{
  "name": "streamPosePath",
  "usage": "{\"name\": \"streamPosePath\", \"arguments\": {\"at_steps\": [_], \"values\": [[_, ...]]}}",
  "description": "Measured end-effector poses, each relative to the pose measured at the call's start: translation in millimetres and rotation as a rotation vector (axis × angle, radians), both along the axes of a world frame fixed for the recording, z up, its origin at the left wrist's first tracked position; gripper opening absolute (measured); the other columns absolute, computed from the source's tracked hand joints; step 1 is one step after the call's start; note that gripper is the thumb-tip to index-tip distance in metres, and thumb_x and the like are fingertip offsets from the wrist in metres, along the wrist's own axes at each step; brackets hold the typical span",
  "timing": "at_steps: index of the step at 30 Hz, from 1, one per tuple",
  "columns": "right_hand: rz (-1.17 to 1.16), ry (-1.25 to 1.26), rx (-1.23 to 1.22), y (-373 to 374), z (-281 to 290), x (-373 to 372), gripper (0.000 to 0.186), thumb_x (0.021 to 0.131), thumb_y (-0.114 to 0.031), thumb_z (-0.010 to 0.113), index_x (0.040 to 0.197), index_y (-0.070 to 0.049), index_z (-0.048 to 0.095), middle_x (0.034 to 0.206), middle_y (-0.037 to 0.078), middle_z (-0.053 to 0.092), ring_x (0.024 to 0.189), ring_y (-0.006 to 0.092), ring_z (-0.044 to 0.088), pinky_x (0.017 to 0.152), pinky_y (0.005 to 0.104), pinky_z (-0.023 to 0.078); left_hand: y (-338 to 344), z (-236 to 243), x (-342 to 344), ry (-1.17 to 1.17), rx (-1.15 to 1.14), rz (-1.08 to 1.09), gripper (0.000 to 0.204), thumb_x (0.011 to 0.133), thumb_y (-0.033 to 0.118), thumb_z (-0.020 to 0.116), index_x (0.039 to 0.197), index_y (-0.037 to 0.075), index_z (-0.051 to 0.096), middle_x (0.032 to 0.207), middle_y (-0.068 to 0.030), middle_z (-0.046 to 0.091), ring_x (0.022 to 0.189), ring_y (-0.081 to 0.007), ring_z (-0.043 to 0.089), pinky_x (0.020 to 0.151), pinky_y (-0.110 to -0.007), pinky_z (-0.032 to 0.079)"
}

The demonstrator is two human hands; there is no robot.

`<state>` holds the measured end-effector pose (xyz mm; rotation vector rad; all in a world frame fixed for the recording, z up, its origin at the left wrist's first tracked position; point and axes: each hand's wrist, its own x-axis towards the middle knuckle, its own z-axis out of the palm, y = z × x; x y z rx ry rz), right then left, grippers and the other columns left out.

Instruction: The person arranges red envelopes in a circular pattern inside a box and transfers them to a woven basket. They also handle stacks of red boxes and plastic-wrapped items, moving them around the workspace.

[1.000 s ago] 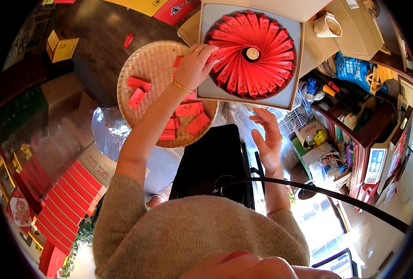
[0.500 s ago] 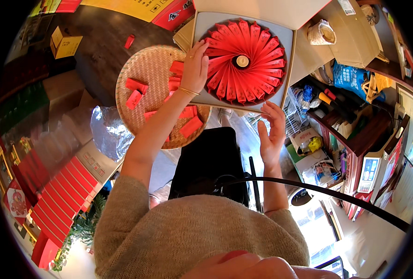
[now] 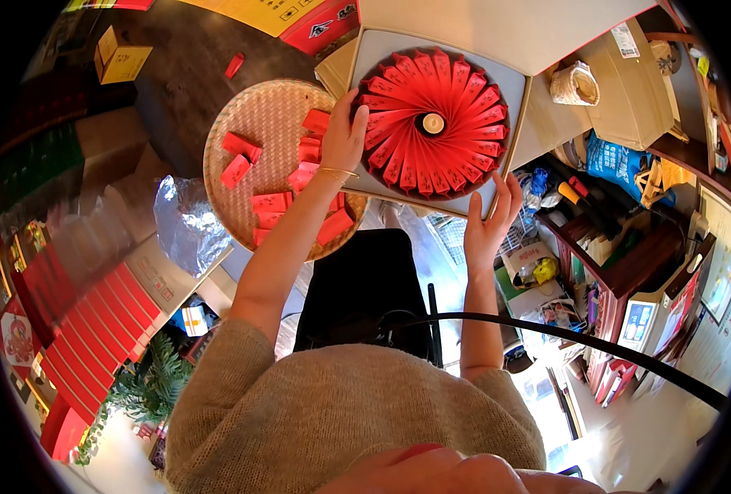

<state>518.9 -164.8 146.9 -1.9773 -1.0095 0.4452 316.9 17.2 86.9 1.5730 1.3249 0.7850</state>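
My left hand (image 3: 345, 136) lies open and flat on the red packets (image 3: 431, 123), which are fanned in one ring inside the one grey box (image 3: 509, 99), at about 9 o'clock of the ring. My right hand (image 3: 489, 226) is open too, fingers spread, supporting the box edge at 5 o'clock. At 9 o'clock from the box lies one woven tray (image 3: 270, 115) with about ten loose packets.

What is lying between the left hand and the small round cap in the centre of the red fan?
In the head view, only red packets of the fan lie between the left hand and the round cap; the fingers rest on their outer ends.
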Motion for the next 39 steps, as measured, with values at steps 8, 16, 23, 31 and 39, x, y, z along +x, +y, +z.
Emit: {"name": "streamPosePath", "arguments": {"at_steps": [8, 16, 23, 31, 39], "values": [[-0.013, -0.031, -0.071, -1, -22, 8, 0.047, 0.088, -0.006, 0.066, 0.134, -0.004, 0.053, 0.146, 0.022, 0.034, 0.135, 0.0399, 0.037, 0.11, 0.0491, 0.031, -22, 42, -9, 0.508, 0.306, -0.031, 0.033, 0.081, 0.015, 0.071, 0.11, 0.003, 0.059, 0.111, -0.0149, 0.062, 0.106, -0.035, 0.057, 0.094, -0.045, 0.044], [-0.034, -0.007, -0.067, -3, -43, 2, 0.056, 0.089, -0.007, 0.065, 0.141, -0.003, 0.044, 0.149, 0.025, 0.029, 0.138, 0.0434, 0.032, 0.112, 0.0505, 0.029, -6, 15, -17, 0.448, 0.508, -0.07, 0.012, 0.081, 0.002, 0.069, 0.092, 0.005, 0.066, 0.085, -0.0116, 0.066, 0.069, -0.0336, 0.062, 0.068, -0.042, 0.05], [-0.008, -0.019, -0.083, 1, -41, 0, 0.058, 0.09, -0.007, 0.065, 0.143, -0.003, 0.042, 0.15, 0.024, 0.027, 0.139, 0.0432, 0.031, 0.112, 0.0508, 0.028, -3, 29, -17, 0.668, 0.536, -0.236, 0.03, 0.078, 0.005, 0.068, 0.108, 0.007, 0.063, 0.109, -0.0124, 0.063, 0.104, -0.0322, 0.058, 0.086, -0.044, 0.047], [-0.029, 0.018, -0.071, 5, -41, -3, 0.058, 0.092, -0.006, 0.062, 0.145, -0.003, 0.039, 0.152, 0.024, 0.025, 0.14, 0.0431, 0.028, 0.114, 0.0507, 0.026, -22, 28, 30, 0.601, 0.568, -0.602, 0.079, 0.091, 0.041, 0.06, 0.153, 0.003, 0.03, 0.16, -0.016, 0.027, 0.149, -0.0297, 0.023, 0.122, -0.046, 0.017], [-0.012, -0.004, -0.083, 0, -44, -1, 0.059, 0.093, -0.005, 0.06, 0.147, -0.001, 0.036, 0.153, 0.025, 0.023, 0.142, 0.043, 0.026, 0.114, 0.0506, 0.025, -27, 19, 42, 0.71, 0.558, -0.604, 0.087, 0.091, 0.052, 0.057, 0.154, 0.003, 0.026, 0.162, -0.0152, 0.023, 0.15, -0.029, 0.021, 0.122, -0.046, 0.015]]}}
